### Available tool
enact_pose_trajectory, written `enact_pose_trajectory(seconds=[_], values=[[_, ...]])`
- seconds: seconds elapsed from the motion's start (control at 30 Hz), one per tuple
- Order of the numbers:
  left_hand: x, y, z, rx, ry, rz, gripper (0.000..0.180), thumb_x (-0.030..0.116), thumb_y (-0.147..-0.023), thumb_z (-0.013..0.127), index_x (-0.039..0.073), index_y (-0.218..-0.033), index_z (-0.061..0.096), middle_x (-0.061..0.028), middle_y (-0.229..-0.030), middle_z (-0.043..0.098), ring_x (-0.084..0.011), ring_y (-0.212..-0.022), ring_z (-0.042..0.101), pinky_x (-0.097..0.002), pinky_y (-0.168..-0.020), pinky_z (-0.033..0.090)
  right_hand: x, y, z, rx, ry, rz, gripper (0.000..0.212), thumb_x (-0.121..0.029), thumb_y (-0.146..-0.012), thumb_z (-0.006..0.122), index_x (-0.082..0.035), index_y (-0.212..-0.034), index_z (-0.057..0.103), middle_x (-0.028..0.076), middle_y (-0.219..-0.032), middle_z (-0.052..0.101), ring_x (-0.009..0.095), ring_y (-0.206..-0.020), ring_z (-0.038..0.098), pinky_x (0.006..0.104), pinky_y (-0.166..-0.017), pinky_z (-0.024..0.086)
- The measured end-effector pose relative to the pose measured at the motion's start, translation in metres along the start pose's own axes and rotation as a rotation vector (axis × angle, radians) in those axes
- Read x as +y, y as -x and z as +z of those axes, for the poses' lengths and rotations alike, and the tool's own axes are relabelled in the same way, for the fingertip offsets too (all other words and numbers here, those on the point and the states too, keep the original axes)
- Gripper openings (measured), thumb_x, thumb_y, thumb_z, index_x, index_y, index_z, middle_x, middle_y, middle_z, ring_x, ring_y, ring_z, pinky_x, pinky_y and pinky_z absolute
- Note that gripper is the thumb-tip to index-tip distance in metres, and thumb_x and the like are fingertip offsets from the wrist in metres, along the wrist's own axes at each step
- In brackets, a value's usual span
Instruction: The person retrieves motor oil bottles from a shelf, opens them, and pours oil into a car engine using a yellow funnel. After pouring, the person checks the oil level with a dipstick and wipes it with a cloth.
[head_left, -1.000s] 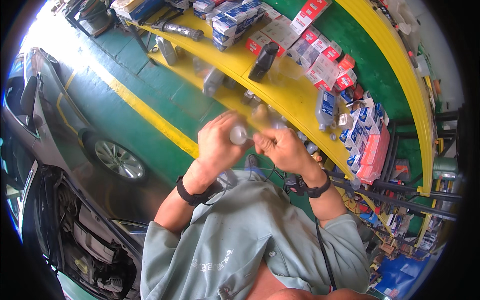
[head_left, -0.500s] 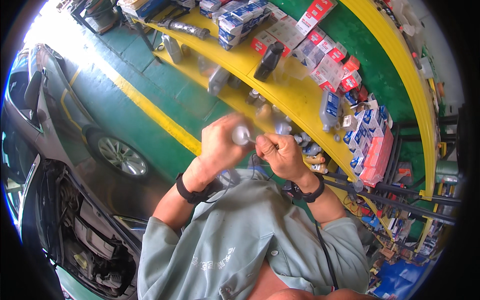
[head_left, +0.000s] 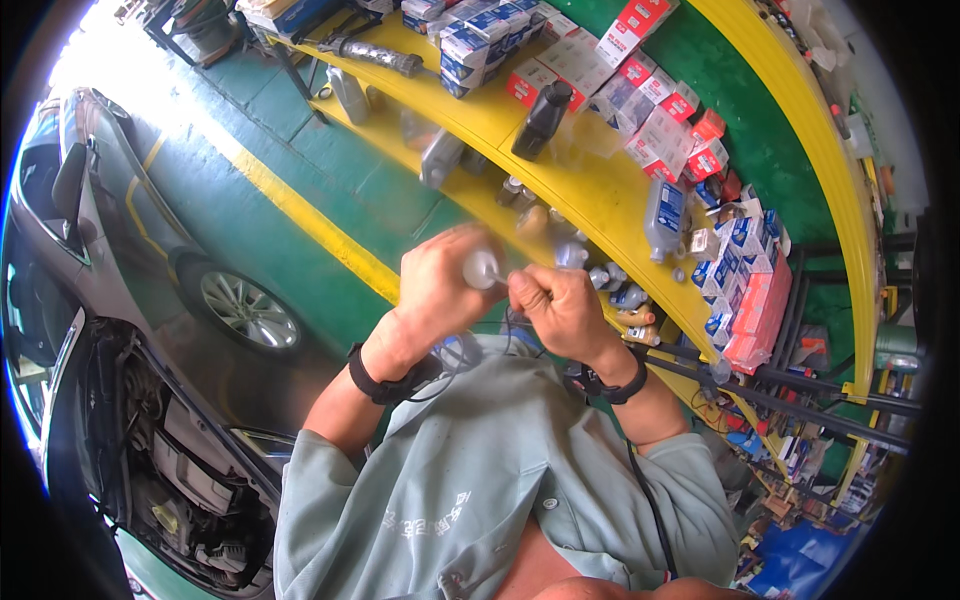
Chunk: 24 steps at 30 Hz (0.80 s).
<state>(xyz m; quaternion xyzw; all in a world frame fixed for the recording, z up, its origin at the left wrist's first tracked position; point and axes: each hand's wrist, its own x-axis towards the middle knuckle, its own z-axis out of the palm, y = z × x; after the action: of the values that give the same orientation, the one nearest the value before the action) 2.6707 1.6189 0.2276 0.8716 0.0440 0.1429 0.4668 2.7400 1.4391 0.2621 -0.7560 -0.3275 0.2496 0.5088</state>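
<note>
In front of my chest, my left hand (head_left: 438, 282) is wrapped round a small thing with a white round end (head_left: 480, 269), perhaps a small bottle. Most of it is hidden by the fingers, so I cannot make out its kind. From the white end a thin pale stem (head_left: 503, 279) runs across to my right hand (head_left: 556, 308). The thumb and curled fingers of my right hand pinch that stem. Both hands are close together, and a dark band with a device sits on each wrist.
A yellow workbench (head_left: 480, 128) crosses ahead with a black bottle (head_left: 543, 120), a grey bottle (head_left: 663, 222) and several boxes (head_left: 572, 68). More bottles stand on its lower shelf. At left is a dark car (head_left: 140, 260), its engine bay (head_left: 185, 480) exposed.
My hands keep the same hold, with the white end and stem in nearly the same place. The surroundings have shifted slightly in the view.
</note>
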Motion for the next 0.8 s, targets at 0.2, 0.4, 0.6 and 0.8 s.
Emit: enact_pose_trajectory(seconds=[0.2, 0.4, 0.6, 0.8], values=[[0.0, 0.001, -0.001, 0.002, 0.006, 0.013, 0.033, 0.01, -0.065, 0.088, 0.009, -0.093, 0.072, -0.0098, -0.104, 0.076, -0.0318, -0.108, 0.072, -0.0402, -0.097, 0.057, 0.014, -0.007, -0.006, -0.193, -0.484, 0.228, 0.048, -0.035, -0.109, 0.053, -0.003, -0.074, 0.058, -0.003, -0.063, 0.048, 0.005, -0.058, 0.041, 0.0245, -0.052, 0.033], [-0.005, -0.004, -0.002, -0.028, 0.031, 0.02, 0.034, 0.01, -0.065, 0.089, 0.009, -0.094, 0.072, -0.0088, -0.104, 0.076, -0.0312, -0.11, 0.072, -0.0394, -0.097, 0.057, 0.021, -0.003, -0.001, -0.141, -0.568, 0.206, 0.047, -0.036, -0.109, 0.054, -0.004, -0.075, 0.058, -0.003, -0.064, 0.047, 0.004, -0.058, 0.038, 0.0226, -0.052, 0.03], [-0.009, -0.003, 0.0, -0.06, -0.014, -0.045, 0.036, 0.011, -0.064, 0.09, 0.009, -0.096, 0.072, -0.0091, -0.105, 0.076, -0.0318, -0.111, 0.072, -0.0392, -0.093, 0.059, 0.031, -0.001, 0.012, -0.093, -0.646, 0.221, 0.047, -0.035, -0.109, 0.053, -0.003, -0.074, 0.057, -0.003, -0.064, 0.047, 0.004, -0.057, 0.038, 0.0228, -0.052, 0.03], [-0.014, -0.003, -0.001, -0.077, -0.011, -0.039, 0.036, 0.01, -0.064, 0.089, 0.009, -0.096, 0.072, -0.0095, -0.105, 0.076, -0.032, -0.112, 0.071, -0.0392, -0.091, 0.059, 0.039, 0.001, 0.024, -0.008, -0.566, 0.101, 0.045, -0.032, -0.109, 0.052, -0.004, -0.074, 0.055, -0.003, -0.064, 0.045, 0.005, -0.057, 0.037, 0.0231, -0.052, 0.029]])
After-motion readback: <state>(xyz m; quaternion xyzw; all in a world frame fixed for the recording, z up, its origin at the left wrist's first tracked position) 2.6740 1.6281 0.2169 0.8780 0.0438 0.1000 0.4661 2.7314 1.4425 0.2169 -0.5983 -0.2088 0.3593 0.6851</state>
